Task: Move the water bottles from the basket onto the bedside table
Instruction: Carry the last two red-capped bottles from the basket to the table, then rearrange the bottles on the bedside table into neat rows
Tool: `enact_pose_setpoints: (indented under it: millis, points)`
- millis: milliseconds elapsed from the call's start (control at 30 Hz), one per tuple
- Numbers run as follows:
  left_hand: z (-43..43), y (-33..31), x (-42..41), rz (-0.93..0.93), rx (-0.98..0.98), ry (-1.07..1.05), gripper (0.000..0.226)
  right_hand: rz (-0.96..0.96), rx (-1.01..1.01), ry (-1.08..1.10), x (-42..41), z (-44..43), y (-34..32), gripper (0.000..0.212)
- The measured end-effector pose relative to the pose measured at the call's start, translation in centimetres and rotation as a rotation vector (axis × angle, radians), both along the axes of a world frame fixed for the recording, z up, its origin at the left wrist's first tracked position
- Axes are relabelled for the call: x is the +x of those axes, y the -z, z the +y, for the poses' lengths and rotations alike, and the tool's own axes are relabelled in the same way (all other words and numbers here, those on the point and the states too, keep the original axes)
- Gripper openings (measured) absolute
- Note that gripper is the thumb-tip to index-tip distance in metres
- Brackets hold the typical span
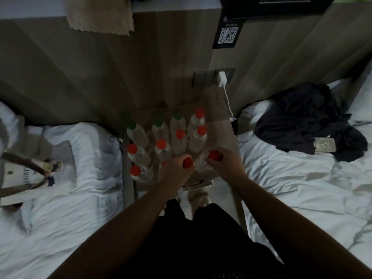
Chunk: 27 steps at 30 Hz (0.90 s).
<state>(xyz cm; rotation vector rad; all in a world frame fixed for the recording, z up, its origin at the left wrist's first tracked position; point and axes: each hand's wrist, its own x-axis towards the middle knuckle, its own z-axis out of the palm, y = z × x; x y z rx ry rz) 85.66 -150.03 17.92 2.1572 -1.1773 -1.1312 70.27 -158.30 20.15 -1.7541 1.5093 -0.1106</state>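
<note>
now the left hand [177, 172] grips an upright red-capped bottle [187, 163] and the right hand [225, 164] grips a second bottle [214, 155], both at the table's [219, 121] near edge. bare tabletop lies ahead-right, nearer the right hand; standing bottles [161, 144] fill the left.

A dark placard [229, 19] bears a QR code [228, 35]; the sign [285, 4] above perhaps reads "HOTEL".

Dim, grainy wide-angle view, softly blurred, bowed and stretched at the edges.
</note>
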Motion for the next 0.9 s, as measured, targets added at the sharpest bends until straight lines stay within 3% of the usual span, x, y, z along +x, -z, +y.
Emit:
enact_pose_setpoints:
  millis: [400, 567, 900]
  points:
    - [-3.3, 1.9, -0.9, -0.071, 0.055, -0.160, 0.022, 0.013, 0.133, 0.106, 1.6, -2.0, 4.6, 0.025]
    - [-3.2, 2.2, -1.8, -0.099, 0.052, -0.204, 0.015, 0.034, 0.091, 0.018, 1.2, -2.0, 5.2, 0.017]
    - [-2.9, 2.1, -3.1, -0.156, 0.158, -0.271, 0.043, 0.038, 0.161, -0.223, -0.6, -3.7, 5.1, 0.028]
